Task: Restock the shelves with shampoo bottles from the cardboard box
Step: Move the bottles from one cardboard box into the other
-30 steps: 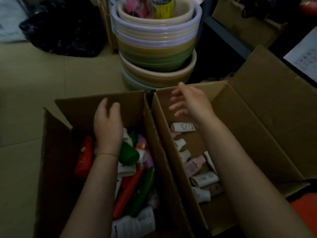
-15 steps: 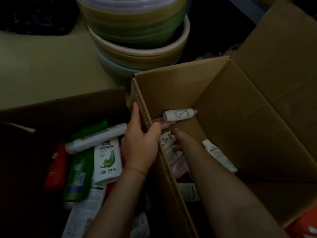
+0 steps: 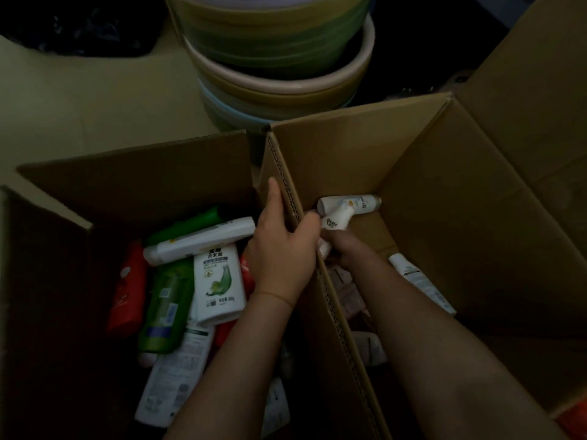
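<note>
The left hand [image 3: 282, 249] grips the upright cardboard flap [image 3: 320, 281] between two open boxes, thumb on the right-hand side, fingers on the left; just past that flap, inside the right cardboard box [image 3: 444, 192], the right hand [image 3: 351, 249] is curled round a small white bottle [image 3: 337, 218] whose top points up and away; another white bottle [image 3: 352, 203] lies touching it against the far wall; the left cardboard box [image 3: 133, 179] holds green, red and white shampoo bottles [image 3: 219, 281] heaped together.

Small white shampoo bottle [image 3: 337, 219], seemingly tilted, inside cardboard box [image 3: 444, 198].
</note>
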Demonstrator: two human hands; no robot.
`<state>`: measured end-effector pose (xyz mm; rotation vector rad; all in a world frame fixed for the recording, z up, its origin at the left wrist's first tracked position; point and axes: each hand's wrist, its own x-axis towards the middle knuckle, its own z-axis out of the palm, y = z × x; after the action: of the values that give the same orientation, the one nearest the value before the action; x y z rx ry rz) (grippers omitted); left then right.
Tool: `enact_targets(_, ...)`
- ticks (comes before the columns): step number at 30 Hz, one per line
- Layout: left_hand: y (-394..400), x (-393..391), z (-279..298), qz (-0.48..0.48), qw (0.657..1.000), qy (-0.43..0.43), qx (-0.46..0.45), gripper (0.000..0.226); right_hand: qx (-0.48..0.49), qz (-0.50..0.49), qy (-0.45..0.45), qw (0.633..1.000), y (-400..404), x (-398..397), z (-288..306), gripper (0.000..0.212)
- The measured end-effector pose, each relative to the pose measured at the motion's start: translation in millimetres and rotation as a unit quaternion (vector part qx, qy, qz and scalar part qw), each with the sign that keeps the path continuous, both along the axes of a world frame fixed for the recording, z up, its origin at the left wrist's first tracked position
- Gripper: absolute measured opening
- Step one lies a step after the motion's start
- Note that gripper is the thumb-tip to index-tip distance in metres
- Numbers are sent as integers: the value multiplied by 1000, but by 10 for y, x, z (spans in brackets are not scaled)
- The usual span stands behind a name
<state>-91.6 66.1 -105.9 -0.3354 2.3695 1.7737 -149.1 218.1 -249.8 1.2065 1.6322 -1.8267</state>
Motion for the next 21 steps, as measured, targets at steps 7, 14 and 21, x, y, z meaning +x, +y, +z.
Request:
enact_targets(7,-392,-22,271,-37,990,-94,99,59,-96,-91,182,974,69,-20,1600,43)
enact_targets(14,-1052,-171,582,142,984,-18,110,32,-63,132,261,954,-438,423,2335,58)
enact_targets(21,-539,-97,417,27,999,17,22,71,26,14,195,980,-171,76,1873,38)
